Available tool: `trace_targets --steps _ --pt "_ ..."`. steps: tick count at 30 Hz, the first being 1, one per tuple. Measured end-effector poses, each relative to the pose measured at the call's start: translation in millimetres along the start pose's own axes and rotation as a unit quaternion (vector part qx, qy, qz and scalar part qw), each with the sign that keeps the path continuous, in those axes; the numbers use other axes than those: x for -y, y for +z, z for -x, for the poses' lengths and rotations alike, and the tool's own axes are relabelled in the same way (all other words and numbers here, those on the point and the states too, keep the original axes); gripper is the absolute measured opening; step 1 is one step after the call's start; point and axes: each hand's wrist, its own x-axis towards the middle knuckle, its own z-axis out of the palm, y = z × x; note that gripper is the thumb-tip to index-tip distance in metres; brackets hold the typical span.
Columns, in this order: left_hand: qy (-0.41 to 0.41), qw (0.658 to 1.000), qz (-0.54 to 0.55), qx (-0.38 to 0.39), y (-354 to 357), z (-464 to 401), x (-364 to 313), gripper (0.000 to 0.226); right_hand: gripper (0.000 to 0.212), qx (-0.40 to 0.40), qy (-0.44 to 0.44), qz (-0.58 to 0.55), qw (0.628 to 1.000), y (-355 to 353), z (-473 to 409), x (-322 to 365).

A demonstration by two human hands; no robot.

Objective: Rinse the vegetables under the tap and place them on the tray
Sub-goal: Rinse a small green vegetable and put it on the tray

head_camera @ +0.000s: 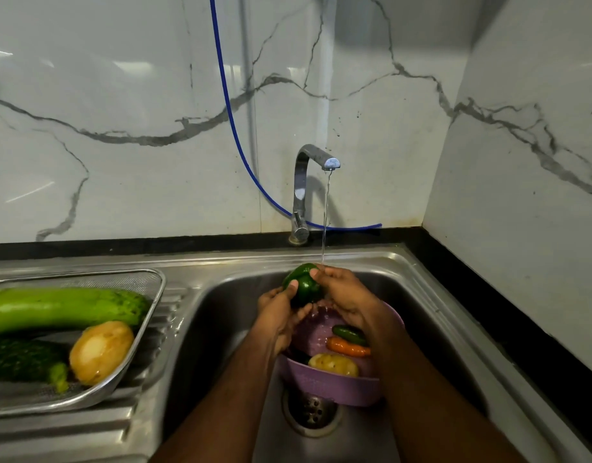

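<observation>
Under the running tap (316,158), over the sink (431,295), a green bell pepper (303,284) is gripped between both hands: the left hand (278,310) is curled round its near side, the right hand (343,294) round its far side, where the water lands. Just below, a purple colander (328,384) is seen with a potato (334,364), a carrot (348,349) and a small green vegetable (349,334). Well to the left, a mesh tray (156,295) is loaded with two gourds and another potato (101,352).
</observation>
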Motion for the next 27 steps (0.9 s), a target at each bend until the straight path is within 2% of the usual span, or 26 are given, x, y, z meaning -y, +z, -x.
trace_targets --steps 1,3,8,11,14,16,18,20,24,27 --pt "-0.006 1.000 0.002 0.005 0 1 0 0.032 0.023 0.032 -0.002 -0.037 0.999 -5 2 0" --pt "-0.020 0.999 0.014 0.026 2 5 -2 0.030 0.025 0.038 -0.013 -0.063 0.997 -9 4 -2" --pt "-0.028 0.998 0.041 0.040 5 7 -4 0.031 0.025 -0.095 -0.084 -0.002 0.992 8 5 0" --pt "-0.001 0.999 0.022 0.042 2 5 -2 0.033 0.017 -0.121 -0.064 -0.072 0.988 20 5 3" --pt "0.013 0.998 -0.002 0.053 2 3 0 0.048 0.014 -0.107 -0.055 -0.153 0.981 21 5 5" --pt "-0.001 0.996 -0.042 0.073 4 4 1 0.049 0.015 -0.098 -0.077 -0.161 0.979 17 7 6" --pt "-0.037 0.994 -0.028 0.101 6 6 2 0.045 0.020 -0.094 -0.093 -0.154 0.979 12 10 9" --pt "-0.058 0.992 0.011 0.115 10 10 0 0.053 0.025 -0.080 -0.089 -0.143 0.982 8 11 10" --pt "-0.009 0.992 0.007 0.125 12 11 -3 0.036 0.043 0.002 -0.068 -0.139 0.988 6 14 11" --pt "-0.001 0.992 -0.007 0.130 10 13 -3 0.036 0.038 -0.001 -0.068 -0.058 0.996 13 18 12"
